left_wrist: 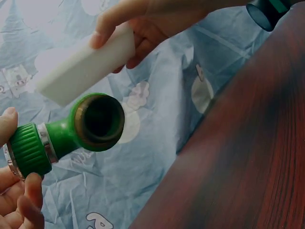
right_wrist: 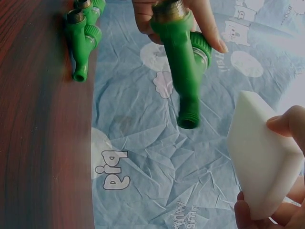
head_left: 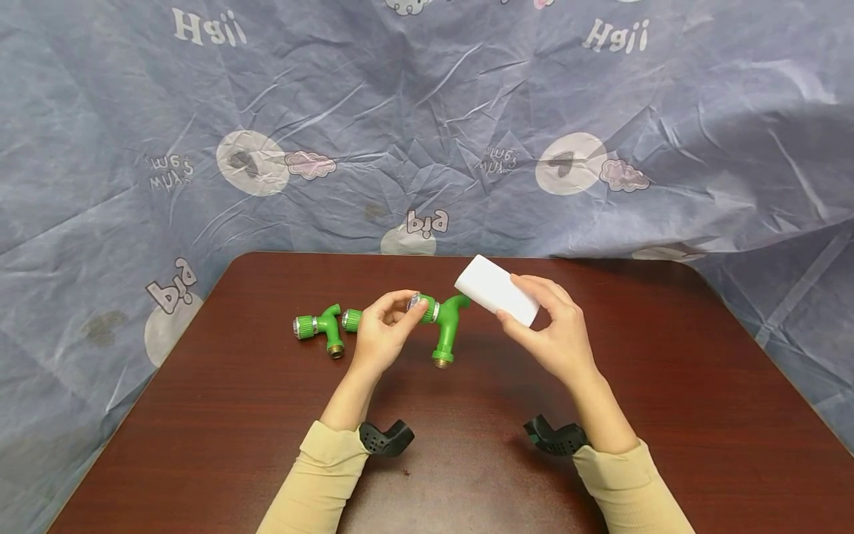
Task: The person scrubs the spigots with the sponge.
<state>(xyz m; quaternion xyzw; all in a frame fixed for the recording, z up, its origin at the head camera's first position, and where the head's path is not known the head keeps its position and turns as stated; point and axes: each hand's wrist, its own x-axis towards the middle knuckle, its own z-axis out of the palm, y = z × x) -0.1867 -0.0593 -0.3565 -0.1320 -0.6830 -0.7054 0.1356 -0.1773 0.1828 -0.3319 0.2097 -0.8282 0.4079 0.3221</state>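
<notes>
My left hand [head_left: 385, 334] pinches a green faucet [head_left: 448, 326] by its ribbed knob, holding it above the table. Its brass threaded end points down, and the dark opening faces the camera in the left wrist view. A white rectangular block [head_left: 497, 290], which looks like a sponge, is gripped between the thumb and fingers of my right hand [head_left: 557, 330]. In the head view one corner of the block comes close to the faucet's spout; in the right wrist view the block [right_wrist: 262, 157] and the faucet [right_wrist: 181, 67] stand apart.
Two more green faucets lie on the dark red table [head_left: 220, 415]: one at the left [head_left: 327, 326], and another [head_left: 351, 320] partly hidden behind my left hand. A wrinkled blue cloth [head_left: 373, 96] with printed figures hangs behind the table.
</notes>
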